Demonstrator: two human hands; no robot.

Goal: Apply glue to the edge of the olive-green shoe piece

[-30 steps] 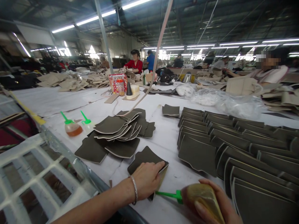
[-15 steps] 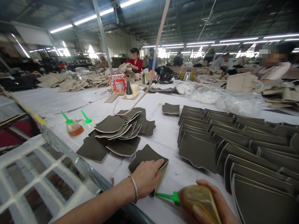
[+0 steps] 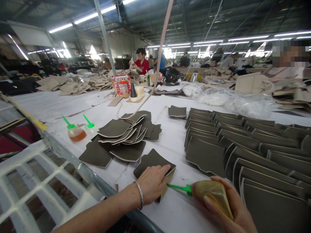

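— What could go wrong here?

— The right hand (image 3: 225,207) is wrapped around a glue bottle (image 3: 212,197), fingers closed on its soft amber body, and the green nozzle (image 3: 179,187) points at the edge of a dark cut piece (image 3: 152,161). A hard squeeze would probably flood that edge, and glue could run onto the white table cover (image 3: 170,142) or onto the fingers (image 3: 160,171) of the left hand (image 3: 152,184), which sit just beside the tip.

— And the left hand itself?

— It lies flat on the piece, fingers spread a little and curled over the near edge, seemingly lifting the top layer so the pale underside shows. If that pressure slackens, the piece could slide or the layer drop shut on the nozzle. How firmly it presses cannot be told.

— How does the piece look?

— Thin, flat, dark olive-grey, with a lighter tan lining at the lifted corner and a stepped outline at its far side. It lies near the table's front edge, between a loose heap of similar pieces (image 3: 123,136) on the left and overlapping rows of pieces (image 3: 243,145) on the right, apart from both.

— Anything else nearby?

— Two more green-capped bottles (image 3: 77,131) lie by the heap, and a hose (image 3: 157,68) hangs over the table. Other people work at the far tables.
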